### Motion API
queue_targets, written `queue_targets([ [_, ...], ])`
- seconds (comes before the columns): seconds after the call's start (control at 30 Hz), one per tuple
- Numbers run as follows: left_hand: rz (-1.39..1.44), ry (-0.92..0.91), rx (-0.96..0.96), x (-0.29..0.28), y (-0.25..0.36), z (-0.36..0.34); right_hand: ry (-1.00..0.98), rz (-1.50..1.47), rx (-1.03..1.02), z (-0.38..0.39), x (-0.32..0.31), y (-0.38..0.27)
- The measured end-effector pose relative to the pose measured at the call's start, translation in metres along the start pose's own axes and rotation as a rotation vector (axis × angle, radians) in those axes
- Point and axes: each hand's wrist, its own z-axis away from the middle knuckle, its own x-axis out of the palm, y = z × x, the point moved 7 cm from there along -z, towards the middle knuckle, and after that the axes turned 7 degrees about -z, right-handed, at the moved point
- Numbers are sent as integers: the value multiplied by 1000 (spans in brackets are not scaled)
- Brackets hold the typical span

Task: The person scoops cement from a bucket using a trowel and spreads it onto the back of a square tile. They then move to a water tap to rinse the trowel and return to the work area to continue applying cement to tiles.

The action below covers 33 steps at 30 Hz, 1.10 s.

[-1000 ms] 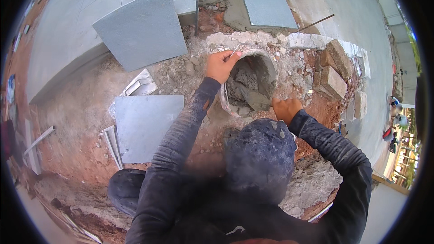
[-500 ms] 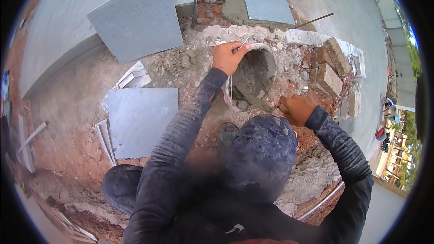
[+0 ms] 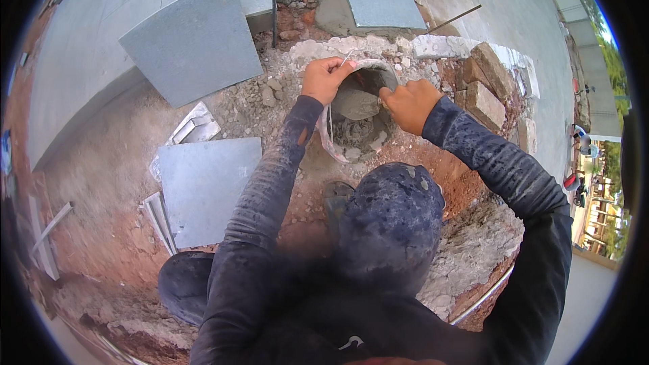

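Note:
A mortar-crusted bucket (image 3: 328, 140) sits tipped on the rubble in front of me, its mouth facing me. My left hand (image 3: 324, 80) is closed on its far left rim, beside the thin wire handle (image 3: 351, 53). At the right side of the mouth, my right hand (image 3: 414, 105) is closed around a trowel's handle, which the fingers mostly hide. The trowel blade (image 3: 356, 105) is inside the bucket, coated with grey mortar. Wet mortar (image 3: 351, 134) lies below the blade.
A loose grey slab (image 3: 213, 192) lies left of the bucket; another slab (image 3: 193, 44) leans farther back. Broken bricks (image 3: 485, 105) are piled at right. A thin rod (image 3: 454, 19) lies beyond. My knee (image 3: 389, 223) is close below the bucket. Another person is partly visible at the top.
My right hand has moved left and away from me, from beside the bucket to its mouth, bringing the trowel blade inside. My left hand keeps its hold on the rim.

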Motion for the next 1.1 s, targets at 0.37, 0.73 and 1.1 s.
queue_targets([
  [0.37,-18,4,34,6,-3,-2,-744,-505,535,33,54,28],
  [0.73,-184,2,136,33,29,15,-248,-4,399,34,100,54],
  [1.1,-75,124,139,19,21,20,-549,-718,282,57,174,7],
])
